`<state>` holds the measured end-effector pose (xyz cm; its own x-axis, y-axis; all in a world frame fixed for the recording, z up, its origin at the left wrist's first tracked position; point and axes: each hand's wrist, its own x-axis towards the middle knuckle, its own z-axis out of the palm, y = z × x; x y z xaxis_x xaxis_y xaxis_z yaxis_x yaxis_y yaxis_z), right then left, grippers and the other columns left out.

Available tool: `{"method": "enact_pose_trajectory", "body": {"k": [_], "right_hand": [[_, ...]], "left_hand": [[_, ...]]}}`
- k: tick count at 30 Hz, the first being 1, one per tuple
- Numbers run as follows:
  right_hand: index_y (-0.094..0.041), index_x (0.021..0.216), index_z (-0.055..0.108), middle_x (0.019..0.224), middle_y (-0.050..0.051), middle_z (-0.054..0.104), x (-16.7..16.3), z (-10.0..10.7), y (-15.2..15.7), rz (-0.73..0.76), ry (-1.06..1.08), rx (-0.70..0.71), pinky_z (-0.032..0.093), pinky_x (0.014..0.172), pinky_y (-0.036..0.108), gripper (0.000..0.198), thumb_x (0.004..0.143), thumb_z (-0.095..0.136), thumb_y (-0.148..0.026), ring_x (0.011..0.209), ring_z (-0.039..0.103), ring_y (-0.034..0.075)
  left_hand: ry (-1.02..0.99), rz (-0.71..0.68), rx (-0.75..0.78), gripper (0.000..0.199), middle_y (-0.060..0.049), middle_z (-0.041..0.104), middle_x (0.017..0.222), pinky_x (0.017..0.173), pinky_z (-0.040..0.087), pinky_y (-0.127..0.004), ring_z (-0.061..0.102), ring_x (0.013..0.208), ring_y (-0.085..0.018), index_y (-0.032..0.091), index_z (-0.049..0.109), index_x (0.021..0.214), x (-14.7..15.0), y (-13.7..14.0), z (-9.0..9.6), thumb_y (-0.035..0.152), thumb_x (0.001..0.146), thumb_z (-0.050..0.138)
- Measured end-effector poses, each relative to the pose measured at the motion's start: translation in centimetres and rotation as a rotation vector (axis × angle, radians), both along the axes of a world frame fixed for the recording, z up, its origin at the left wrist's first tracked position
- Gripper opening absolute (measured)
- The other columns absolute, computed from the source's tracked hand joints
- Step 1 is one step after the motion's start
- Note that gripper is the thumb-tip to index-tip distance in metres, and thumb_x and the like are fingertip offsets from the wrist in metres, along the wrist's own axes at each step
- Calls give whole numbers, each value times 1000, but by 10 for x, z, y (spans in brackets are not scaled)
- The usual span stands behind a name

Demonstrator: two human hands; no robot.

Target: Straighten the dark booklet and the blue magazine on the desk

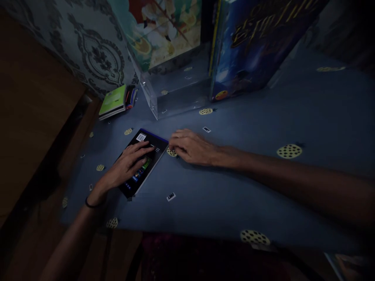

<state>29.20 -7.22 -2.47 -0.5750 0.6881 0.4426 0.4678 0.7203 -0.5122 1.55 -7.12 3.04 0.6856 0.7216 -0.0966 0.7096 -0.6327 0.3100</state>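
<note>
A dark book [149, 137] with a barcode and small coloured pictures on its upward face lies at a slant on the table. My left hand [129, 162] rests flat across it, fingers stretched out and a dark band around the wrist. Just right of the book's upper right corner, my right hand [191, 147] lies on the cloth with its fingers curled in. I see nothing inside those fingers; whether they touch the book's corner I cannot tell.
Behind my hands stands a clear acrylic holder [181, 95] with an illustrated book [172, 35] in it. To its right several upright books show a blue cover [252, 50]. A small stack with a green-covered book [114, 99] lies back left. Pineapple-printed blue cloth [228, 195] covers the table.
</note>
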Motion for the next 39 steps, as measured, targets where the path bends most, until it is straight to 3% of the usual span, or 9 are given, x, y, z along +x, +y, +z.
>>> {"method": "enact_pose_trajectory", "body": {"k": [3, 7, 10, 12, 16, 21, 27, 31, 39], "right_hand": [[-19, 85, 68, 86, 7, 67, -2, -1, -2, 90, -74, 51, 45, 87, 41, 27, 93, 43, -11, 85, 57, 22], [-16, 119, 67, 118, 12, 71, -4, -7, -1, 91, -91, 52, 42, 99, 48, 33, 99, 41, -17, 114, 57, 28], [-19, 142, 53, 153, 13, 50, -4, -15, 2, 68, -99, 45, 34, 111, 57, 42, 103, 38, -23, 143, 38, 31], [-23, 148, 47, 161, 11, 40, -4, -19, 3, 64, -108, 38, 30, 114, 60, 45, 104, 37, -26, 150, 30, 30], [-25, 145, 51, 157, 10, 46, -4, -23, 5, 22, -95, 24, 31, 116, 60, 43, 104, 38, -29, 147, 36, 28], [-20, 130, 64, 145, 13, 57, -4, -20, 5, 23, -89, 25, 35, 112, 56, 38, 104, 38, -31, 136, 46, 29], [-21, 124, 66, 130, 12, 64, -6, -18, 4, 62, -94, 29, 37, 106, 52, 37, 104, 38, -33, 119, 53, 28], [-20, 124, 67, 126, 11, 66, -11, -19, 5, 123, -73, -4, 37, 105, 51, 38, 104, 37, -33, 116, 53, 27], [-17, 140, 57, 141, 13, 60, -32, -31, 57, 88, -144, 45, 32, 110, 51, 45, 101, 37, -28, 129, 49, 28]], "left_hand": [[42, 21, -3, 44, -3, 39, 161, 122, 30, -55, 33, 150, -27, 35, 47, 147, -10, -6, 1, 44, 106, 37], [61, 105, -4, 47, -3, 34, 163, 122, 28, -55, 28, 152, -28, 34, 44, 150, -22, -10, 0, 48, 105, 37], [51, 158, 30, 49, -5, 35, 163, 121, 29, -57, 29, 151, -29, 32, 45, 149, -26, -9, -3, 51, 104, 37], [53, 174, 59, 48, -6, 38, 161, 119, 31, -58, 33, 149, -30, 32, 47, 148, -25, -8, -4, 50, 105, 37], [86, 184, 114, 44, -8, 43, 155, 114, 37, -59, 40, 143, -30, 32, 48, 147, -14, -5, -5, 42, 105, 38], [121, 92, 117, 43, -8, 42, 155, 115, 36, -58, 36, 146, -30, 34, 50, 146, -2, -2, -4, 31, 106, 35], [100, 116, 35, 42, -1, 34, 162, 119, 33, -55, 30, 150, -29, 40, 49, 146, -23, -12, 1, 42, 105, 39], [120, 156, 56, 44, -2, 36, 160, 118, 36, -53, 35, 147, -28, 38, 48, 147, -37, -19, 1, 47, 105, 37], [195, 209, 255, 45, -9, 53, 136, 103, 46, -55, 51, 122, -30, 35, 51, 146, -28, -28, -2, 47, 104, 38]]}}
